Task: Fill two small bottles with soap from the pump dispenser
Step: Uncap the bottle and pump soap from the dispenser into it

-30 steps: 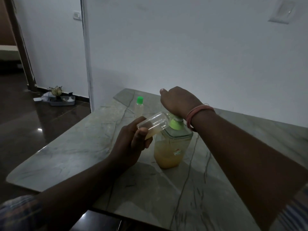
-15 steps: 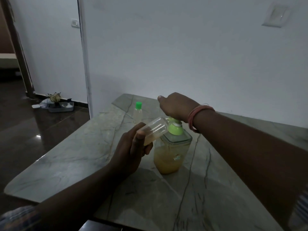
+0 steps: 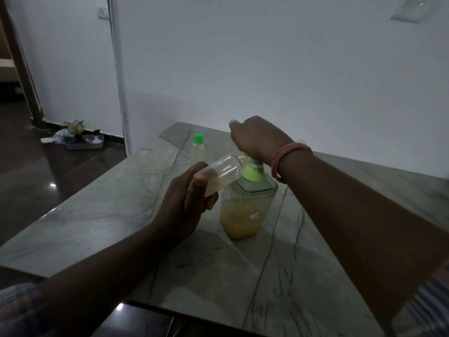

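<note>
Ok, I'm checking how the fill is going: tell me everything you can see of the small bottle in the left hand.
The small bottle is clear plastic, uncapped and tilted, its mouth against the pump dispenser spout under the right hand. Yellowish soap has pooled along its lower side, near the base. The left hand grips its base end above the marble table.

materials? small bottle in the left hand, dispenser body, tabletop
Small bottle: clear, thin plastic by the look; yellowish soap shows through its wall.
Dispenser body: transparent, rigid-looking plastic, orange-yellow liquid visible inside; its collar is opaque light-green plastic.
Tabletop: polished grey-green stone, probably marble or granite; dark veins and a glossy sheen.
</note>
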`<action>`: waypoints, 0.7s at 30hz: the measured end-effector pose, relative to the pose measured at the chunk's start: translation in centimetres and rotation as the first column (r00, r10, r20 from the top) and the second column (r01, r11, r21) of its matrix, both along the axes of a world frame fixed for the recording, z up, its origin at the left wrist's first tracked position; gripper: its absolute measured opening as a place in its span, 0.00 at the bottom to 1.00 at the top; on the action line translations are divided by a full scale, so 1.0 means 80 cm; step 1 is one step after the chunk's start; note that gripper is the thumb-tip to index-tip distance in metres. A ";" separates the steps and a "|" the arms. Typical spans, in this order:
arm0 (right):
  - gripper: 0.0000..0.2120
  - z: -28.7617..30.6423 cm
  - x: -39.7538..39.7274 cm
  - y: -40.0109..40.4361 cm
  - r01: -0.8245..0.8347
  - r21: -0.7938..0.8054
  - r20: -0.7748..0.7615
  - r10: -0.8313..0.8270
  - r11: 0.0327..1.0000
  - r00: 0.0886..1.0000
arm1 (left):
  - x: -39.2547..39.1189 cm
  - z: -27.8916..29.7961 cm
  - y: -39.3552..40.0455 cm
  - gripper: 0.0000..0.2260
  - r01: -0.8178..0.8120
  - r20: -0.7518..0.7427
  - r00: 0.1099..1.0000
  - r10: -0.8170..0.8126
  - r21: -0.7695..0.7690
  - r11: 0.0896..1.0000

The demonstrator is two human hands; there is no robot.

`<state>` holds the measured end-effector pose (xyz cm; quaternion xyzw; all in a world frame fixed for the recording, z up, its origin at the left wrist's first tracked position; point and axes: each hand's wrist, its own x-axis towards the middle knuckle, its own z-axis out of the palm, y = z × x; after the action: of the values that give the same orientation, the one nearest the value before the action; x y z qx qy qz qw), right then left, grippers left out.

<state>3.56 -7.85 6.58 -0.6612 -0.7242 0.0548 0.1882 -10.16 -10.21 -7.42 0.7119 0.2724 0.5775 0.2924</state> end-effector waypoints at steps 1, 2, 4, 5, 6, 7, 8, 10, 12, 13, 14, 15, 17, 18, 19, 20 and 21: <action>0.16 -0.002 -0.001 -0.002 0.003 0.007 0.007 -0.003 1.000 1.000 | 0.000 0.000 0.000 0.37 0.000 0.005 1.000 0.000 0.002 1.000; 0.18 -0.001 -0.002 -0.005 0.008 0.009 0.009 -0.008 1.000 1.000 | -0.001 -0.001 0.000 0.37 -0.002 0.008 1.000 0.002 0.003 1.000; 0.19 0.001 0.000 -0.007 0.004 0.018 0.032 -0.004 1.000 0.999 | -0.001 0.000 -0.001 0.36 0.002 0.003 1.000 -0.002 0.003 1.000; 0.18 0.002 0.001 -0.005 0.012 0.014 0.044 -0.013 1.000 0.999 | -0.001 0.000 -0.002 0.36 0.006 0.003 1.000 -0.006 0.003 1.000; 0.18 0.003 0.002 -0.003 0.035 0.001 0.049 -0.035 0.999 0.998 | -0.001 -0.001 -0.001 0.36 0.005 0.002 1.000 -0.005 0.009 1.000; 0.17 0.003 0.001 0.001 0.051 -0.011 0.053 -0.050 0.999 0.997 | -0.001 -0.001 -0.001 0.36 0.001 -0.004 1.000 -0.001 0.021 1.000; 0.16 0.002 0.000 0.004 0.054 -0.021 0.079 -0.053 0.998 0.995 | -0.002 -0.001 0.000 0.36 -0.006 -0.016 1.000 0.007 0.035 0.999; 0.15 0.000 -0.002 0.008 0.044 -0.043 0.131 -0.038 0.998 0.991 | -0.001 0.001 0.000 0.36 -0.004 -0.008 1.000 0.005 0.033 0.999; 0.15 -0.001 -0.003 0.009 0.061 -0.050 0.067 -0.058 0.997 0.996 | -0.002 0.001 -0.002 0.36 -0.003 0.013 1.000 0.003 0.013 1.000; 0.16 0.000 0.000 0.009 0.062 -0.061 0.032 -0.060 0.996 0.998 | -0.001 0.003 -0.004 0.35 0.008 0.018 1.000 -0.008 0.004 1.000; 0.17 0.003 0.002 0.007 0.063 -0.078 -0.006 -0.063 0.995 0.998 | 0.001 0.003 -0.004 0.35 0.017 0.019 1.000 -0.017 0.002 1.000; 0.18 0.006 0.004 0.004 0.055 -0.102 -0.044 -0.060 0.993 0.997 | 0.001 0.004 -0.005 0.34 0.020 0.013 1.000 -0.020 0.012 1.000; 0.19 0.015 0.008 -0.002 0.048 -0.147 -0.090 -0.062 0.988 0.994 | 0.002 0.004 -0.006 0.33 0.017 -0.003 1.000 -0.017 0.026 1.000; 0.18 0.019 0.010 -0.004 0.044 -0.165 -0.103 -0.062 0.985 0.993 | 0.003 0.004 -0.005 0.33 0.023 -0.011 1.000 -0.023 0.025 0.999; 0.16 0.023 0.011 -0.002 0.031 -0.173 -0.103 -0.050 0.984 0.993 | 0.002 0.004 -0.004 0.33 0.024 -0.009 1.000 -0.024 0.016 1.000; 0.14 0.024 0.010 -0.002 0.017 -0.176 -0.060 -0.028 0.984 0.998 | 0.002 0.003 -0.004 0.33 0.026 -0.002 1.000 -0.026 0.019 0.999; 0.11 0.023 0.009 0.000 0.018 -0.180 0.005 -0.017 0.984 1.000 | 0.001 0.005 -0.007 0.33 0.034 0.009 0.999 -0.034 0.013 0.999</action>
<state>4.31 -7.88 8.46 -0.6820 -0.7107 0.1170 0.1270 -10.07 -10.76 -6.98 0.7156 0.2553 0.5774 0.2989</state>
